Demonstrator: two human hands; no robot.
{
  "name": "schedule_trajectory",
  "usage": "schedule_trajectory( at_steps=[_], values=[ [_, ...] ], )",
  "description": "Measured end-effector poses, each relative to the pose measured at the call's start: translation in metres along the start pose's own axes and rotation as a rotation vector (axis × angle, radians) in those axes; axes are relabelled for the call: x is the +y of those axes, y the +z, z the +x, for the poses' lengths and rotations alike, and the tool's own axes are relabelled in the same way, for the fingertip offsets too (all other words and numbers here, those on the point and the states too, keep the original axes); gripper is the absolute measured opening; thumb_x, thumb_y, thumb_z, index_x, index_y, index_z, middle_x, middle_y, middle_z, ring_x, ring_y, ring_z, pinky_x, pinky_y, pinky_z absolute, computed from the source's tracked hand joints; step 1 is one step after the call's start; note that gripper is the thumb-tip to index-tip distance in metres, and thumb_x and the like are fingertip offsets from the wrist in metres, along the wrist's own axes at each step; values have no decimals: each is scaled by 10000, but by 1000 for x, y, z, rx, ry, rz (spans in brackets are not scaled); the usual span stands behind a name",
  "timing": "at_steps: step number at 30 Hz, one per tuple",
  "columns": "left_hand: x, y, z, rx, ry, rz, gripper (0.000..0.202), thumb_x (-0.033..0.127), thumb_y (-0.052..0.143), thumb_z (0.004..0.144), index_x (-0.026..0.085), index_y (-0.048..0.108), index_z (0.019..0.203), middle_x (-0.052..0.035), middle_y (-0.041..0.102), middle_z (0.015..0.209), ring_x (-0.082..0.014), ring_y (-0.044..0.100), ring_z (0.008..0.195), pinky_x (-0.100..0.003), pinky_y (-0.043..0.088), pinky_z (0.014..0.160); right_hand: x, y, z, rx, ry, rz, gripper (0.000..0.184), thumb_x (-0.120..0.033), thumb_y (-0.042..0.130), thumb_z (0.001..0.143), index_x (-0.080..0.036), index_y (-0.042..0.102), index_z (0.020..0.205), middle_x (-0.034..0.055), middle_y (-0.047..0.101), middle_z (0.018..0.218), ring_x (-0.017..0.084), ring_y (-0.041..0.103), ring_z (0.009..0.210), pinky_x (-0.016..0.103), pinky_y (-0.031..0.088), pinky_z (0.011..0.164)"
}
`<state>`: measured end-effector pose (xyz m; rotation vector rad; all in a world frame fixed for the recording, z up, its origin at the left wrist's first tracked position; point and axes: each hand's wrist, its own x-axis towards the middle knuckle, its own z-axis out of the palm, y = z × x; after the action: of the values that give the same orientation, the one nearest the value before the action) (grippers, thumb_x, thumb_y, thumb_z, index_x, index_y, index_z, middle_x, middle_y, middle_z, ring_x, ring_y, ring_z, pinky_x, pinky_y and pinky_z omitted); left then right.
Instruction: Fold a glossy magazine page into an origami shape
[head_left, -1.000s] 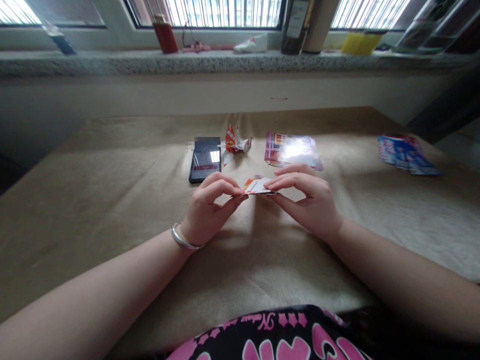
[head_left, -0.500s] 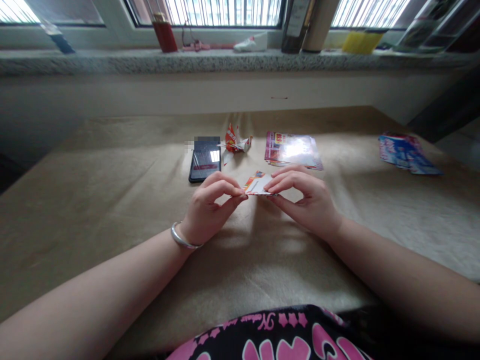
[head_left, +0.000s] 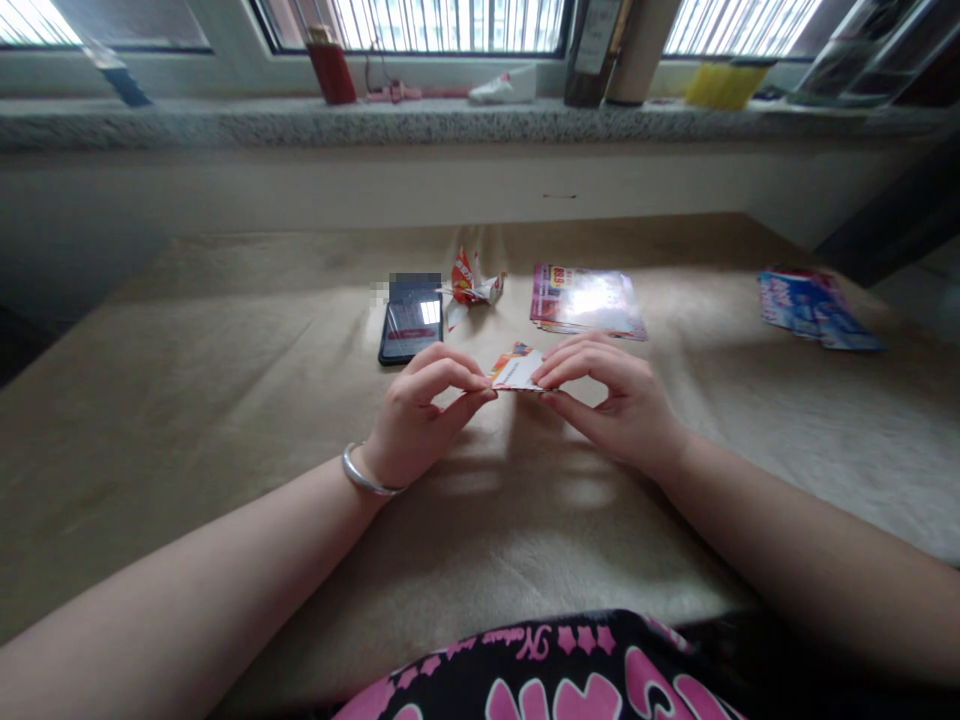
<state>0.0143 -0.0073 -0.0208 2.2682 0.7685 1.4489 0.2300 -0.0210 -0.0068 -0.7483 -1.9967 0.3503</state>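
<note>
A small piece of folded paper [head_left: 517, 370], white with orange and red print, is held above the table between my two hands. My left hand [head_left: 431, 405] pinches its left end between thumb and forefinger. At the right end, my right hand [head_left: 607, 395] grips it with the thumb below and the fingertips on top. The fingers hide both ends of the paper. Just beyond lies a red and white folded paper figure [head_left: 474, 285] with pointed tips.
A phone [head_left: 411, 325] lies behind my left hand. A stack of printed leaflets [head_left: 585, 298] is behind my right hand, and blue leaflets [head_left: 814, 308] lie far right. Bottles and small items line the stone windowsill [head_left: 450, 122] beyond the table [head_left: 225, 400].
Almost nothing differs. My hands and the paper have shifted very slightly to the right, and both pinches stay as they were.
</note>
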Motion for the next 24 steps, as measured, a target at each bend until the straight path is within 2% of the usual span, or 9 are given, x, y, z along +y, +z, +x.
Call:
schedule_trajectory(
  at_steps=[7, 11, 15, 20, 24],
  values=[
    [2, 0, 0, -35, -8, 10, 75, 208, 635, 825, 183, 589, 771, -22, 602, 808, -118, 586, 740, -257, 507, 687, -2, 1, -1, 38, 21, 65, 85, -164, 621, 785, -223, 592, 731, 22, 671, 778, 169, 635, 787, 354, 527, 749],
    [3, 0, 1, -77, 6, 100, 10, 185, 608, 829, 181, 599, 828, -33, 597, 824, -140, 576, 790, -285, 496, 734, -4, 3, -1, -13, -58, 1, 84, -140, 618, 782, -217, 605, 751, 28, 676, 787, 166, 631, 781, 347, 520, 741],
    [4, 0, 2, -136, 108, 167, 46, 193, 656, 796, 192, 634, 837, -27, 605, 811, -139, 570, 763, -285, 483, 718, -7, 4, 0, -49, -122, -81, 77, -151, 624, 784, -227, 624, 789, 26, 690, 812, 169, 623, 804, 341, 514, 751],
    [6, 0, 2, -120, 125, 164, 37, 183, 641, 811, 177, 622, 780, -26, 604, 792, -120, 571, 722, -258, 481, 679, -9, 4, 0, -64, -89, -114, 116, -140, 616, 781, -233, 629, 849, 20, 697, 848, 170, 620, 832, 339, 502, 789],
    [6, 2, 1, -138, 113, 182, 16, 160, 628, 806, 171, 622, 815, -30, 598, 805, -122, 574, 744, -251, 478, 691, -6, 5, 0, -70, -97, -123, 87, -151, 616, 788, -226, 640, 825, 23, 687, 840, 163, 608, 818, 322, 497, 763]
  ],
)
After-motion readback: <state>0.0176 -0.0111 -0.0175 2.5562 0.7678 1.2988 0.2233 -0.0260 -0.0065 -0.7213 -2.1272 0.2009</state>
